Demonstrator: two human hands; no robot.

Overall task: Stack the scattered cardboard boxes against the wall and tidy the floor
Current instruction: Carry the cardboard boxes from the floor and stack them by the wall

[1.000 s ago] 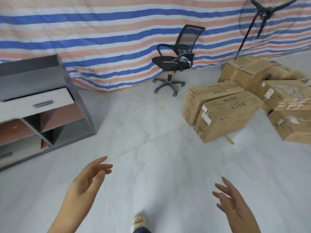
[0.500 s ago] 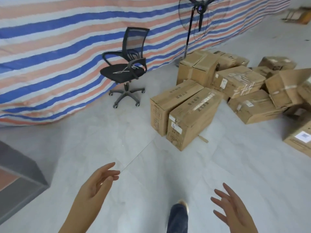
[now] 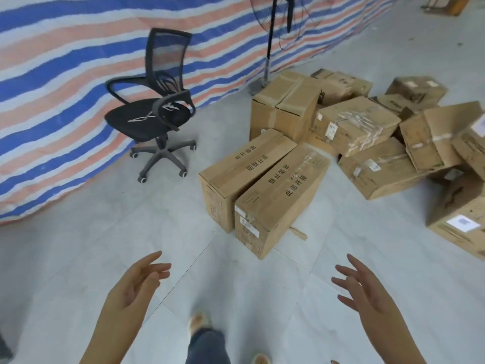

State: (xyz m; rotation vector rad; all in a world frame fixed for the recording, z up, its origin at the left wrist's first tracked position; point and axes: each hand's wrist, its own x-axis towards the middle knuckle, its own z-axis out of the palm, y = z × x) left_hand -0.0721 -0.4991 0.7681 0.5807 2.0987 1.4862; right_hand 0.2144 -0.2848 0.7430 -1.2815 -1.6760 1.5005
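A: Hands first. Pose?

B: Both raised over the floor [image 3: 78, 258], palms facing each other, well apart. Left hand [image 3: 136, 287] at 7 o'clock, fingers loosely spread and pointing toward 1 o'clock, gripping nothing. Right hand [image 3: 364, 292] at 5 o'clock, fingers fanned and relaxed, also gripping nothing. Neither touches a box.

A: Largest things, going down?

B: Striped tarp wall [image 3: 65, 74] fills 9 to 12 o'clock. Scattered cardboard boxes [image 3: 367, 132] lie in a loose heap from 1 to 3 o'clock, some tilted on one another. Nearest to the hands, at centre, two long boxes lie side by side and touching: the near long box [image 3: 280, 203] and the far long box [image 3: 241, 164], printed faces up. Office chair [image 3: 157, 111] at 11 o'clock, close to the tarp. Standing fan [image 3: 273, 24] at 12 o'clock, behind the heap. A cardboard scrap [image 3: 299, 233] lies just beside the near long box. One foot [image 3: 198, 320] shows at 6 o'clock.

A: Versus half a second ago?

B: The long boxes sit larger and closer to the hands. The grey cabinet corner at 8 o'clock is gone from view. The right hand is higher. Both hands remain unladen.
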